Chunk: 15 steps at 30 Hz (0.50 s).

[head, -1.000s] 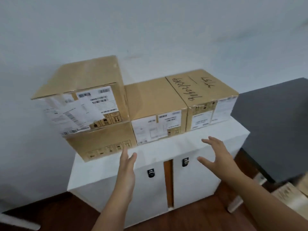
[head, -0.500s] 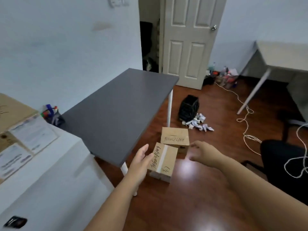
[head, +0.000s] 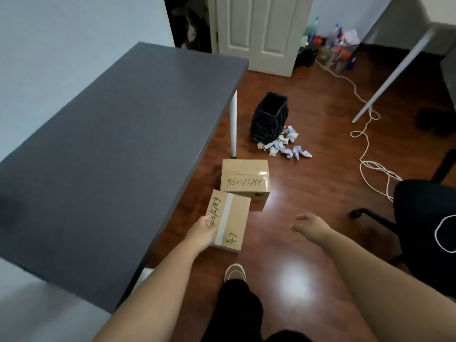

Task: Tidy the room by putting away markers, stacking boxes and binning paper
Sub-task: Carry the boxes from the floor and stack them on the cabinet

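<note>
Left hand (head: 201, 234), fingers hidden, overlaps the near box (head: 228, 219) marked "3/189"; right hand (head: 309, 224) hangs loosely curled, empty. Beyond, the far box (head: 244, 180) reads "3/189".

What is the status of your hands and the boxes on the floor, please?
Left hand over near box, grip unclear. Right hand open, empty. Far box untouched. Path clear.

I count two cardboard boxes on the floor, a near box (head: 228, 219) and a far box (head: 244, 180), one black bin (head: 270, 118), and one heap of crumpled paper (head: 286, 145) whose pieces I cannot number. There is one dark table (head: 111, 144), one white cable (head: 370, 154), one black chair (head: 424, 218), and my two hands, left hand (head: 203, 234) and right hand (head: 309, 224)
</note>
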Available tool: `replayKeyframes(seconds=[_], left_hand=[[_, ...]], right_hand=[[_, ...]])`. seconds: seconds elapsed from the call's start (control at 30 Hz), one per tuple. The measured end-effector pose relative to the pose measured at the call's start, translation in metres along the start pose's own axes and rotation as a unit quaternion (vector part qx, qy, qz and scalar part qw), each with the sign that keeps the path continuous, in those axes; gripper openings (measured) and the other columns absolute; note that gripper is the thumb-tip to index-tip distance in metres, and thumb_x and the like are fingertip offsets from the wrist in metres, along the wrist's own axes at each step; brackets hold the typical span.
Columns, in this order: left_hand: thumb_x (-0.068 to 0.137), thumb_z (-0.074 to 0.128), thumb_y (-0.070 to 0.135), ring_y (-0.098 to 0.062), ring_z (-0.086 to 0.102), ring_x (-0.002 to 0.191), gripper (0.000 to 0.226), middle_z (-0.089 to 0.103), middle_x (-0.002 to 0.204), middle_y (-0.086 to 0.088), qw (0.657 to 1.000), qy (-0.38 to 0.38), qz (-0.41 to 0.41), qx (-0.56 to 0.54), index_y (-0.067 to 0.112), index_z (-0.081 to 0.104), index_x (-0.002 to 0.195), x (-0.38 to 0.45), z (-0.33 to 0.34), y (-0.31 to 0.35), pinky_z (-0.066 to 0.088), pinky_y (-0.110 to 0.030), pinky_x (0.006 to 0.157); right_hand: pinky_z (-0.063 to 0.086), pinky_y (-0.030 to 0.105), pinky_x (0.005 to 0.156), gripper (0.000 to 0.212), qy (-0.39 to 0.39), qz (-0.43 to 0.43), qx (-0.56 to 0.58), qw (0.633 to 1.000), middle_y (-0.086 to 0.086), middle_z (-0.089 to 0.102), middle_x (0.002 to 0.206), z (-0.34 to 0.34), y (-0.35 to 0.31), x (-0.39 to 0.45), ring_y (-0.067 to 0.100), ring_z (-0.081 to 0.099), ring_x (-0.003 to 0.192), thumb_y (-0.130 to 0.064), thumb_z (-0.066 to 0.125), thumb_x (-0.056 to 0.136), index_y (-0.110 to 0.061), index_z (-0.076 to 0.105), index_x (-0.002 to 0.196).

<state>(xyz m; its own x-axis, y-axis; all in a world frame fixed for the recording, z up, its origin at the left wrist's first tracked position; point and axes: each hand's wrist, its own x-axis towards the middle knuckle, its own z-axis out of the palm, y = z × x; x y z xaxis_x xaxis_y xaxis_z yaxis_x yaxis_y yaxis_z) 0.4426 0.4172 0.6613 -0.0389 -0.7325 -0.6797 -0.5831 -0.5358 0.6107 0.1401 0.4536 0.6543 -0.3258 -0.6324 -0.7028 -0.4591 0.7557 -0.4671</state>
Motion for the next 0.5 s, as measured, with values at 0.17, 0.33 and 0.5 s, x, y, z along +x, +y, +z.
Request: replayKeyframes(seconds=[0.17,0.33,0.5], left_hand=[[0.096,0.059,0.027,-0.024,0.05,0.13,0.052,0.049,0.146,-0.005,0.994,0.007,-0.067,0.082,0.014,0.044,0.144,0.105,0.012,-0.044,0.04,-0.029,0.096],[0.093,0.063,0.034,-0.026,0.046,0.133,0.062,0.044,0.15,-0.008,0.981,0.01,-0.183,0.071,0.015,0.039,0.147,0.216,0.048,-0.136,0.038,-0.034,0.103],[0.089,0.065,0.043,-0.029,0.037,0.14,0.076,0.034,0.156,-0.008,0.971,0.035,-0.232,0.048,0.016,0.032,0.152,0.326,0.087,-0.217,0.036,-0.044,0.112]], right_hand=[[0.046,0.033,0.08,0.048,-0.082,0.022,0.0,0.996,0.01,0.06,0.12,0.07,-0.005,0.098,0.027,0.058,0.1,-0.026,0.071,0.084,-0.015,0.056,0.128],[0.047,0.032,0.085,0.058,-0.143,0.082,0.011,0.986,0.014,0.059,0.125,0.168,0.034,0.213,0.026,0.06,0.1,-0.026,0.072,0.084,-0.01,0.051,0.135],[0.045,0.031,0.085,0.069,-0.161,0.147,0.061,0.974,0.011,0.051,0.138,0.258,0.074,0.312,0.028,0.056,0.113,-0.029,0.065,0.088,-0.011,0.035,0.147]])
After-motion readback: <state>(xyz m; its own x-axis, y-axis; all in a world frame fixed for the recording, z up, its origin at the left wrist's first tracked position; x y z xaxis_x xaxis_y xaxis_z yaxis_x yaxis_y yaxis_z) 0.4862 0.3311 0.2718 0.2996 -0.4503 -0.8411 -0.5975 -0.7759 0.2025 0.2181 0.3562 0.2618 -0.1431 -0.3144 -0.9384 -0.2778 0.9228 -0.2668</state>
